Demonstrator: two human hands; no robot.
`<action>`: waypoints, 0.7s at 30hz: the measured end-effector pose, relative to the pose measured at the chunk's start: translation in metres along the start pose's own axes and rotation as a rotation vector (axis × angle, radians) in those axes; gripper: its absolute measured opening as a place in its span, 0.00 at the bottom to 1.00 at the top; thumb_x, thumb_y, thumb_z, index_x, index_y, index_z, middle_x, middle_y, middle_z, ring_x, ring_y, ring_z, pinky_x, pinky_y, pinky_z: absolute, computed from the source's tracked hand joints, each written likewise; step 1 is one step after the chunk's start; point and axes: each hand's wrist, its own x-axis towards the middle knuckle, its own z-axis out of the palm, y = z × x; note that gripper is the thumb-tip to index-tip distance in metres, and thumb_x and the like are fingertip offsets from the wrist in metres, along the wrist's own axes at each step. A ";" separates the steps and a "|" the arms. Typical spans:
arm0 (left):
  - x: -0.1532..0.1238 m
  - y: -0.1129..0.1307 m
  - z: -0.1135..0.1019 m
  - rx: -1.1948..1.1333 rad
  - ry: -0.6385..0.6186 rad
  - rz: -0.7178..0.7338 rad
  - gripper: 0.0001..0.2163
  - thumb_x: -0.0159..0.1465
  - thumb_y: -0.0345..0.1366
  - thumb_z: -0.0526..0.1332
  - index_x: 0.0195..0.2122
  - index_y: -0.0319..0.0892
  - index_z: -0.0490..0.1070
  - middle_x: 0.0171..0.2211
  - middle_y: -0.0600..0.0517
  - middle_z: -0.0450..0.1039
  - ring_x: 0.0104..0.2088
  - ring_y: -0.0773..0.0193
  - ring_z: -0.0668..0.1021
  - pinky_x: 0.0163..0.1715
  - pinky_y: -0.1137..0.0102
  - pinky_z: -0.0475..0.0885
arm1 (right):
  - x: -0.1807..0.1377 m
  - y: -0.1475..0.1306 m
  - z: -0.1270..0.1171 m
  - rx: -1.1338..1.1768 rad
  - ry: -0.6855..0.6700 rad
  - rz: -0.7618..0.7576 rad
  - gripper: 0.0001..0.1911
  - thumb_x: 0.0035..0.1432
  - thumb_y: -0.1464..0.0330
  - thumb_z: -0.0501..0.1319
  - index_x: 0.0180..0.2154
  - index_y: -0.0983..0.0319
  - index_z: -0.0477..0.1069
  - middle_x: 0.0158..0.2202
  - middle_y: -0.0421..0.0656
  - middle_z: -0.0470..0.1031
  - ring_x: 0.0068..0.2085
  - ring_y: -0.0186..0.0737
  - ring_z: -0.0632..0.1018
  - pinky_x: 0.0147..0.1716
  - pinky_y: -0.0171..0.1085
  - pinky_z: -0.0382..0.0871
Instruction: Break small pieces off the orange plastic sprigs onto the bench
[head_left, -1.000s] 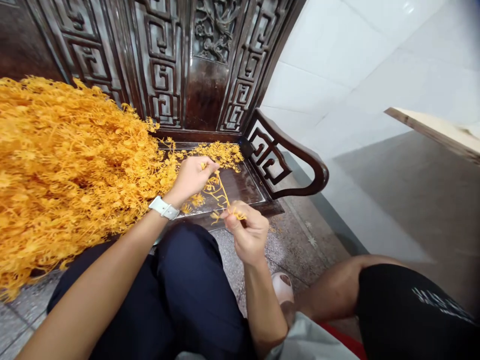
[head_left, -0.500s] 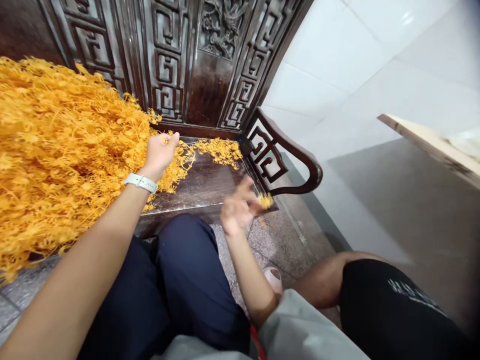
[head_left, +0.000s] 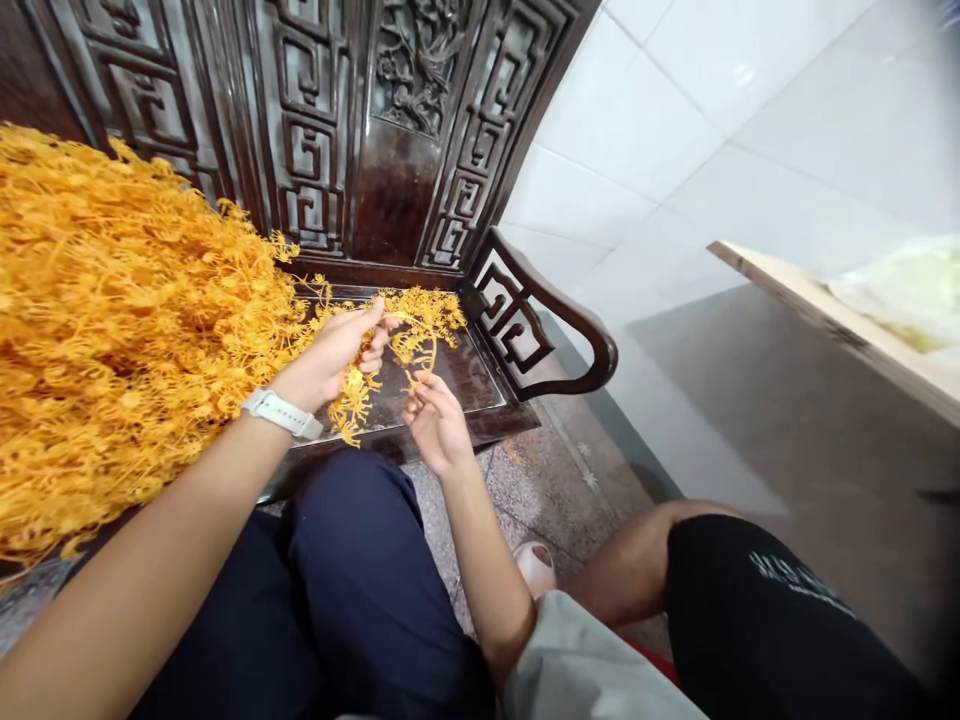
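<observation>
A yellow plastic sprig, at frame centre beside the heap, is pinched by the left hand and right hand; separation appears under way, requiring a steady pull

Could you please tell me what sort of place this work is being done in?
Probably a home or small workshop room: a dark carved wooden bench heaped with orange plastic sprigs, a speckled stone floor and white tiled wall.
</observation>
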 end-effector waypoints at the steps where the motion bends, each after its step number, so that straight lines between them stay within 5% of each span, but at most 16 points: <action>1: -0.001 -0.001 0.004 -0.028 -0.041 -0.013 0.20 0.69 0.51 0.72 0.34 0.38 0.75 0.22 0.58 0.60 0.16 0.76 0.59 0.14 0.79 0.57 | 0.005 0.002 0.003 -0.036 0.031 -0.040 0.20 0.54 0.71 0.74 0.47 0.58 0.75 0.37 0.37 0.76 0.32 0.30 0.73 0.32 0.31 0.70; 6: -0.006 -0.011 0.015 -0.022 -0.097 -0.094 0.18 0.70 0.49 0.73 0.35 0.39 0.75 0.23 0.59 0.62 0.14 0.79 0.57 0.12 0.79 0.51 | 0.016 0.014 0.012 -0.128 0.036 -0.209 0.33 0.50 0.69 0.78 0.56 0.52 0.72 0.53 0.41 0.80 0.48 0.36 0.81 0.47 0.36 0.78; 9: -0.006 -0.016 0.013 0.081 -0.050 -0.102 0.18 0.70 0.48 0.72 0.33 0.39 0.75 0.23 0.57 0.64 0.14 0.79 0.57 0.12 0.79 0.50 | 0.016 0.011 0.014 -0.149 -0.014 -0.283 0.28 0.55 0.60 0.78 0.56 0.54 0.75 0.56 0.44 0.81 0.49 0.38 0.81 0.46 0.37 0.78; 15: 0.003 -0.014 0.002 0.274 0.157 0.025 0.17 0.70 0.47 0.72 0.31 0.40 0.75 0.19 0.59 0.59 0.15 0.74 0.58 0.14 0.78 0.54 | 0.020 0.000 0.003 -0.241 0.164 -0.362 0.20 0.53 0.55 0.79 0.39 0.61 0.79 0.30 0.38 0.75 0.27 0.30 0.69 0.25 0.30 0.63; 21: 0.009 -0.006 0.002 0.316 0.341 0.326 0.16 0.73 0.42 0.69 0.30 0.40 0.75 0.19 0.58 0.59 0.16 0.73 0.59 0.15 0.77 0.54 | 0.010 0.002 -0.010 -0.554 0.136 -0.378 0.26 0.54 0.51 0.78 0.26 0.61 0.69 0.23 0.35 0.66 0.25 0.29 0.63 0.26 0.32 0.58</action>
